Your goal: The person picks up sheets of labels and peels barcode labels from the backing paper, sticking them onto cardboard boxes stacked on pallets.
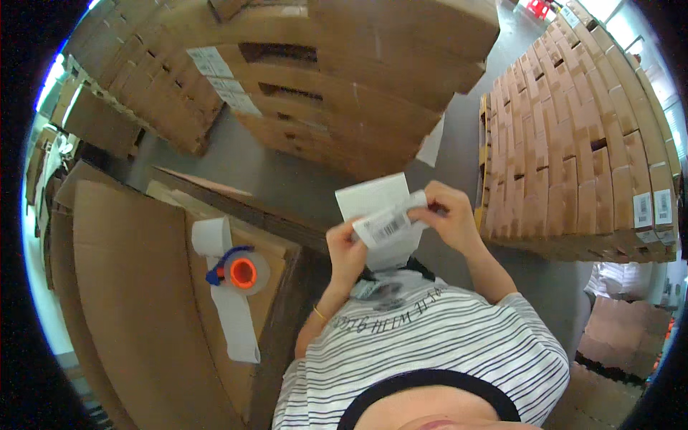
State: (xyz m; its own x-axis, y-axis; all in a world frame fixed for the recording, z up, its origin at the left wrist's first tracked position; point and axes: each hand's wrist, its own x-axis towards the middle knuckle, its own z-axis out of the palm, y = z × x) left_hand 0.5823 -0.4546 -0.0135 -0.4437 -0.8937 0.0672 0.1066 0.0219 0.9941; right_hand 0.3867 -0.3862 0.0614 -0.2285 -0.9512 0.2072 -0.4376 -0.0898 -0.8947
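Label strip (390, 226): white, thin, flexible paper with a printed barcode, located in front of your chest between your two hands. Your left hand (347, 251) pinches its near-left end between thumb and fingers; your right hand (450, 215) grips the opposite end, fingers bent and drawn close together. Behind it hangs a further length of white paper (374, 195), flat above and reaching down toward your waist; whether the two are joined you cannot tell.

To your left, on brown cardboard (269, 247), lies a tape roll (247, 274), clear and round with a bright orange core, with a blue plastic piece (215, 276) at its side. Near and partly under it runs a paper strip (236, 326), smooth and white, its far end curled over. A tall cardboard flap (136, 287) stands along the outer side.

Ahead of you stands a carton stack (373, 86), with slot-shaped hand holes and white labels; its contents are hidden. A second stack (573, 143) rises to your right, well apart. Grey floor (466, 118) runs as an aisle between the stacks' edges.
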